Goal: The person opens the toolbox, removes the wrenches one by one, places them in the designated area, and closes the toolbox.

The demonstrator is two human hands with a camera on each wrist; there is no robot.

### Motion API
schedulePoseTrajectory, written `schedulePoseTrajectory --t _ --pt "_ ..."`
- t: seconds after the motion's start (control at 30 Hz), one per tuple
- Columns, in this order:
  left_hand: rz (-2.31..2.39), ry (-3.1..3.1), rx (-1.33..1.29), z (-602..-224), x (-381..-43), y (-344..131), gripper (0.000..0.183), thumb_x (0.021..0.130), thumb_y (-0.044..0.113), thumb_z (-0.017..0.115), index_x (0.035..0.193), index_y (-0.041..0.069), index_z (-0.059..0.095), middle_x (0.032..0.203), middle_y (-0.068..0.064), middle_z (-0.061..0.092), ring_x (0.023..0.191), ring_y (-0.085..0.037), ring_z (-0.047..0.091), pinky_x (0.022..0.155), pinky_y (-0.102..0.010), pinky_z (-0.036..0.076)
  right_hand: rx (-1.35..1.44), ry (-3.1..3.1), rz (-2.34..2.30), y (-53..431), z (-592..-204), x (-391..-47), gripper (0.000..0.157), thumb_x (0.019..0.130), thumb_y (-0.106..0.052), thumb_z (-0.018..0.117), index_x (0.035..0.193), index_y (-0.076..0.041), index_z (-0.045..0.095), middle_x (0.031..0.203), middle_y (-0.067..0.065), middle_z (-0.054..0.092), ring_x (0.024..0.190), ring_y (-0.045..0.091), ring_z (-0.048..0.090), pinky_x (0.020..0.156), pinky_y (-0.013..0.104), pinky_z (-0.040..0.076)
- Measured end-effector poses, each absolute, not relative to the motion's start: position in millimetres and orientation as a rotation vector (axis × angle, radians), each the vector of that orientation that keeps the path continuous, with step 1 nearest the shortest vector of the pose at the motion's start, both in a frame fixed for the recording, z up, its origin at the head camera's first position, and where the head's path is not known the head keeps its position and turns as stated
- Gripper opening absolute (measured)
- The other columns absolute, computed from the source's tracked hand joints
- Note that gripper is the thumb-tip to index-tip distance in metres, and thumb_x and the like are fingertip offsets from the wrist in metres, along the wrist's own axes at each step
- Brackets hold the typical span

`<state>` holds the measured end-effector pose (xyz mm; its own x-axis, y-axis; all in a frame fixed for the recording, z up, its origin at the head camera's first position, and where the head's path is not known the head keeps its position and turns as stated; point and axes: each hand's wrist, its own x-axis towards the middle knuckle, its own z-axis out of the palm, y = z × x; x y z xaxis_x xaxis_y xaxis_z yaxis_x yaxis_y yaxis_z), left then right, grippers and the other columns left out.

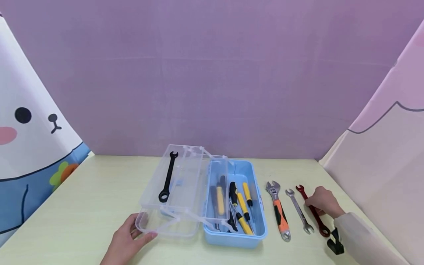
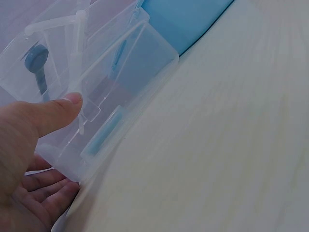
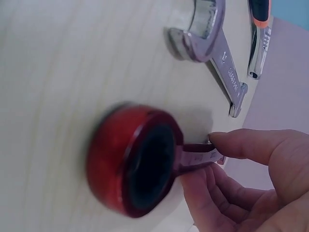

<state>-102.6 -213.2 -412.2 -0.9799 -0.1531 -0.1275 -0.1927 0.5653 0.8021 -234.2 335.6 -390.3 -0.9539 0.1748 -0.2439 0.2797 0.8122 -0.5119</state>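
Note:
My right hand [image 1: 322,201] pinches the shank of a red combination wrench [image 1: 320,222] at the table's right side. Up close in the right wrist view, the wrench's ring end [image 3: 133,162] points toward the camera, with thumb and fingers on either side of the shank. My left hand [image 1: 127,235] holds the near left corner of the clear lid [image 1: 185,224], thumb at the front and fingers at the side. That lid is swung open to the left of a blue toolbox [image 1: 232,241]. A black combination wrench [image 1: 169,176] lies in the clear tray section.
Left of the red wrench lie a silver open-end wrench [image 1: 299,211] and an adjustable wrench [image 1: 279,211] with an orange and black handle. Several yellow and black screwdrivers [image 1: 243,206] are inside the toolbox, some seen through clear plastic. A purple backdrop [image 1: 212,81] stands behind the table.

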Motion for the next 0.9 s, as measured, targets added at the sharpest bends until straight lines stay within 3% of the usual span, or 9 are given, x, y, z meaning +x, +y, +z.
schedulePoseTrajectory --t 0.47,0.7,0.9 --pt "1.398 2.763 -0.309 -409.9 -99.3 -212.3 0.074 0.076 0.035 0.079 0.130 -0.001 0.044 0.136 -0.030 0.048 0.123 -0.041 0.052 0.096 -0.042 0.051 0.348 2.828 -0.768 338.0 -390.4 -235.6 0.017 0.073 -0.009 0.068 0.068 0.000 0.054 0.059 0.007 0.055 0.047 0.014 0.054 0.044 0.025 0.052" --pt "1.401 2.758 -0.315 -409.1 -98.6 -212.3 0.074 0.076 0.035 0.079 0.131 -0.001 0.044 0.136 -0.030 0.049 0.122 -0.041 0.053 0.095 -0.042 0.052 0.304 2.822 -0.780 338.4 -380.3 -237.6 0.018 0.074 -0.010 0.069 0.064 -0.001 0.057 0.054 0.006 0.055 0.048 0.015 0.054 0.047 0.029 0.054" --pt "1.384 2.777 -0.310 -407.9 -97.9 -211.8 0.074 0.075 0.034 0.080 0.130 -0.001 0.044 0.135 -0.031 0.049 0.121 -0.041 0.054 0.096 -0.044 0.052 0.242 2.798 -0.824 337.4 -359.0 -242.0 0.013 0.078 -0.010 0.066 0.071 0.000 0.062 0.062 0.007 0.056 0.054 0.017 0.056 0.050 0.031 0.056"
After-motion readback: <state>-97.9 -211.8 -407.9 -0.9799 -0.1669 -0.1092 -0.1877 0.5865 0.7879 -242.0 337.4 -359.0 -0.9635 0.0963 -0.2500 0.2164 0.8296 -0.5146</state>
